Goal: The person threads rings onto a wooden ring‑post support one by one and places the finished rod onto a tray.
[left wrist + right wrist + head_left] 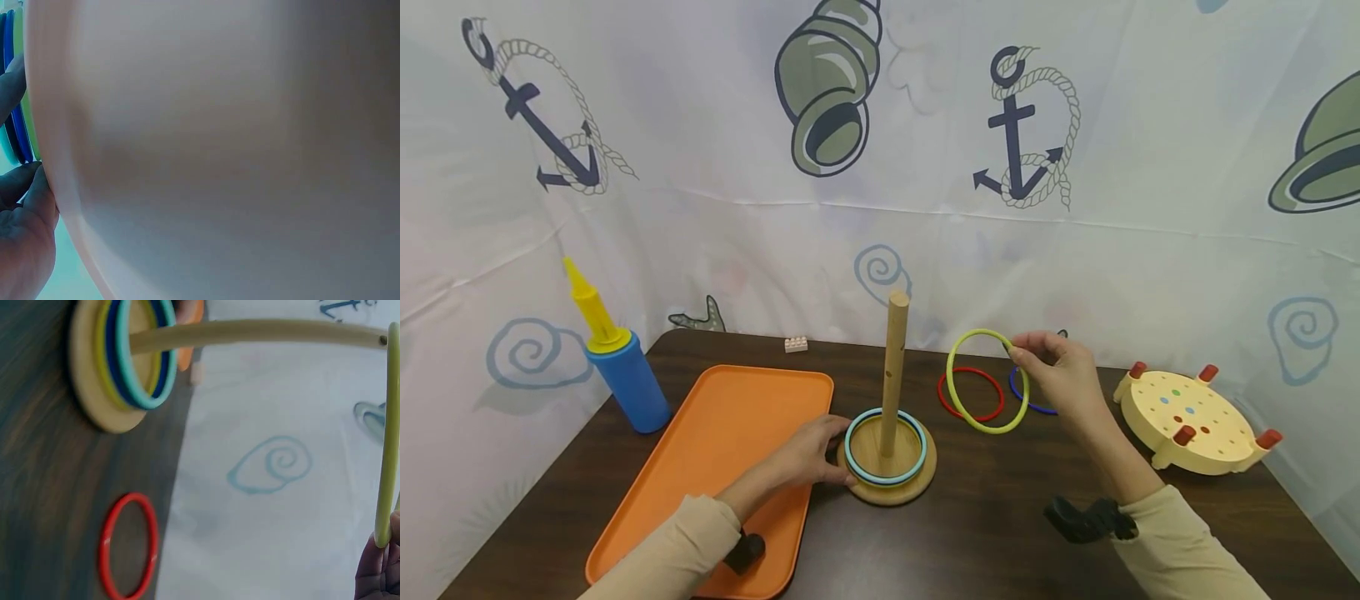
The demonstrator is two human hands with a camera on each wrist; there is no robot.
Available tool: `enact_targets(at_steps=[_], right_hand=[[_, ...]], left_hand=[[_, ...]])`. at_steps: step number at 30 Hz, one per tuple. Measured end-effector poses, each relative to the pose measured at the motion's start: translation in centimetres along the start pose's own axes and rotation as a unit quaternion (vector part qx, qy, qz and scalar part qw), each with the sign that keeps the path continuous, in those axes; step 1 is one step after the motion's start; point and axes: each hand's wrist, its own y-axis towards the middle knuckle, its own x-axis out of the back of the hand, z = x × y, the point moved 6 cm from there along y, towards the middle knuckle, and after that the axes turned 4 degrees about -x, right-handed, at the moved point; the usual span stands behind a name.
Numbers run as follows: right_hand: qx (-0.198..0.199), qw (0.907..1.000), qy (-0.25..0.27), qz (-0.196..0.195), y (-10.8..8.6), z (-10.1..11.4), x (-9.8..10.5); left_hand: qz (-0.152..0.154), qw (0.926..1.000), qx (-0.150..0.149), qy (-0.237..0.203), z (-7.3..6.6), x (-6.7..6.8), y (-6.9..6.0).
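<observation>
a person's right hand point(1062, 371) pinches a lime ring point(992, 430), which hangs just left of the fingertips, while the left hand point(808, 452) grips a wooden base point(887, 497). beside the left fingers, a yellow ring point(100, 353), dark blue ring point(112, 353) and, uppermost, turquoise ring point(124, 356) already circle the post point(893, 367). by my count three seem left: the held one, plus a red ring point(104, 547) and blue ring point(1042, 409) lying below the right fingers. the lime ring stands on edge, hole facing the person; round, it has no long axis. the post's runs upright.
</observation>
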Motion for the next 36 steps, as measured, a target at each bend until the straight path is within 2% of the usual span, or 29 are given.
enact_targets(at_steps=[7, 15, 28, 36], right_hand=[[0.017, 0.9982, 0.058, 0.004, 0.4, 2.9, -0.4], [0.029, 0.9939, 0.106, 0.013, 0.6, 5.3, -0.8], [0.026, 0.9876, 0.153, 0.025, 1.3, 8.2, -2.3], [0.043, 0.983, 0.174, 0.037, 1.8, 9.2, -3.5]], left_hand=[[-0.003, 0.9999, -0.01, -0.008, -0.1, 0.1, 0.0], [0.001, 0.9999, -0.004, -0.015, 0.0, 0.0, 0.0], [-0.003, 0.9998, -0.009, -0.017, 0.1, 0.0, 0.0], [-0.002, 0.9998, -0.005, -0.017, 0.1, 0.0, 0.0]])
